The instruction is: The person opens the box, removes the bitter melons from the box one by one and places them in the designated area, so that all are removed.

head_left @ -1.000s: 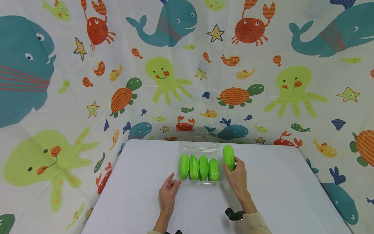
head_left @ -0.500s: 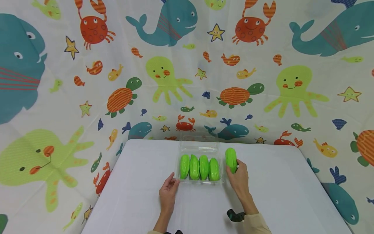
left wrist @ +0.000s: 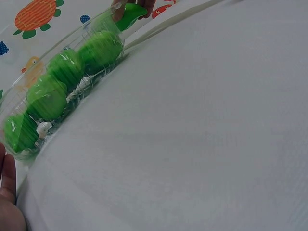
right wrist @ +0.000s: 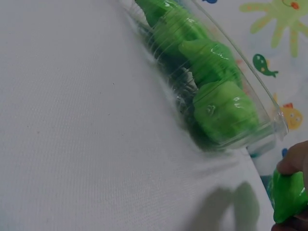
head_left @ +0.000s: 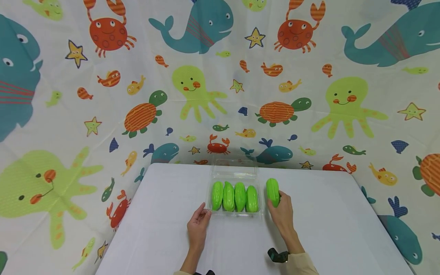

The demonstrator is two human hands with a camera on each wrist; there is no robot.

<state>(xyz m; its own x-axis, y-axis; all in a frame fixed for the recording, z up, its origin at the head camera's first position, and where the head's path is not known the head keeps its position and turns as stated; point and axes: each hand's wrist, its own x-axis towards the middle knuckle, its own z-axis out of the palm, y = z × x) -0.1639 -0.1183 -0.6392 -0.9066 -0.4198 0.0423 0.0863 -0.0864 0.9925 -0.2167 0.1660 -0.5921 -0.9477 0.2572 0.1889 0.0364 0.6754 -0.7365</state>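
My right hand [head_left: 282,212] holds a bright green, glossy toy cucumber [head_left: 273,192] upright, gripping its lower end to the right of a clear plastic box [head_left: 236,214]. In the right wrist view the toy cucumber [right wrist: 288,195] shows only partly, between thumb and fingers at the right edge. Several similar green toy cucumbers [head_left: 228,196] stand side by side in the box. My left hand [head_left: 198,227] is at the box's front left corner, its fingers relaxed; in the left wrist view its fingers [left wrist: 8,178] show beside that corner. Whether they touch it is hard to tell.
The box's clear lid [head_left: 234,168] stands open at the back. A white-covered table [head_left: 172,194] lies beneath everything. Behind and beside it hangs a curtain [head_left: 220,88] printed with sea animals. Dark wrist cameras [head_left: 277,255] sit near the sleeves.
My right hand has moved slightly right and toward me with the toy cucumber, drawing away from the box's right side. The left hand and the box stay nearly still.
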